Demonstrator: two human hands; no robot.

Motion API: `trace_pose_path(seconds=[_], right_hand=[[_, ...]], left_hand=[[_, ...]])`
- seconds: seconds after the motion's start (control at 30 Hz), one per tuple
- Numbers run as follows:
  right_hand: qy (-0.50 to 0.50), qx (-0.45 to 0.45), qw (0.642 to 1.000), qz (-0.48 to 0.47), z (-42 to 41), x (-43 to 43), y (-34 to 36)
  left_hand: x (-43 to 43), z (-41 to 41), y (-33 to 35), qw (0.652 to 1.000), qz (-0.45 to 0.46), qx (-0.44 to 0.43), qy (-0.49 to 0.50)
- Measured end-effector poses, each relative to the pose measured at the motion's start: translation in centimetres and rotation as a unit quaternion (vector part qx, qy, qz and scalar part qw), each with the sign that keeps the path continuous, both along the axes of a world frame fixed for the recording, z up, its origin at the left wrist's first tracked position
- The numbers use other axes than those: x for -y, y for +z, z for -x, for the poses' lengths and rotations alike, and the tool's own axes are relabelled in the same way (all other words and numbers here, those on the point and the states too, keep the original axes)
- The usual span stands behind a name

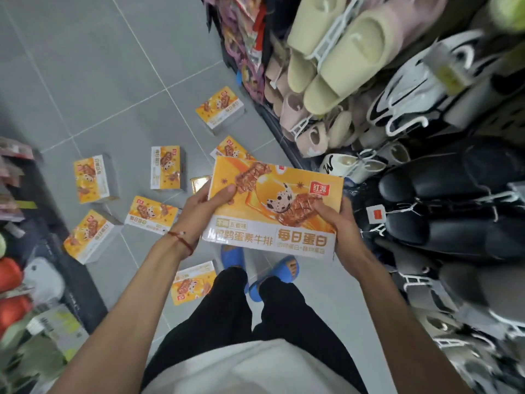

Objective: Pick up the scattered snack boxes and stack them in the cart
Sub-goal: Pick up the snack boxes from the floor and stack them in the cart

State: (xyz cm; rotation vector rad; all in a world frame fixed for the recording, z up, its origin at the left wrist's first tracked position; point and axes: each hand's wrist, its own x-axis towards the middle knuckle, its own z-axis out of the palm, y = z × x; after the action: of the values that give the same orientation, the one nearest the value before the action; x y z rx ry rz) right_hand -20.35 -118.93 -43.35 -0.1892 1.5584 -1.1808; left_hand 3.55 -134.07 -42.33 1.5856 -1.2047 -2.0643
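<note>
I hold one orange and white snack box (272, 206) flat in front of my body, printed face up. My left hand (204, 211) grips its left edge, thumb on top. My right hand (335, 223) grips its right lower corner. Several identical snack boxes lie scattered on the grey tiled floor: one far out (220, 109), one in the middle (167, 167), one at the left (91, 180), one by my left wrist (150, 214), one lower left (88, 237) and one next to my left leg (193, 282). No cart is in view.
A rack of hanging slippers and sandals (397, 123) fills the right side. Shelves with goods (25, 251) line the left edge. My feet in blue slippers (272, 274) stand on the floor tiles (99, 66) between both.
</note>
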Motion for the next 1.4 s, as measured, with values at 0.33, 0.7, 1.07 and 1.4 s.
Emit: trace_pose_path(seconds=[0.33, 0.7, 1.07, 1.4], right_hand=[[-0.133, 0.022, 0.990, 0.052, 2.6, -3.2, 6.3], [-0.356, -0.008, 0.933, 0.048, -2.2, -11.8, 8.9], [-0.616, -0.009, 0.786, 0.048, -8.6, -24.6, 8.3], [-0.761, -0.024, 0.647, 0.042, -16.7, -44.0, 8.0]], left_hand=[[-1.2, 5.0, 5.9, 0.992, 0.013, -0.108, -0.062], [-3.6, 12.8, 6.4, 0.971, -0.041, -0.029, -0.233], [-16.3, 20.0, 8.4, 0.889, -0.008, -0.028, -0.457], [-40.2, 21.6, 8.1, 0.771, -0.025, 0.003, -0.637]])
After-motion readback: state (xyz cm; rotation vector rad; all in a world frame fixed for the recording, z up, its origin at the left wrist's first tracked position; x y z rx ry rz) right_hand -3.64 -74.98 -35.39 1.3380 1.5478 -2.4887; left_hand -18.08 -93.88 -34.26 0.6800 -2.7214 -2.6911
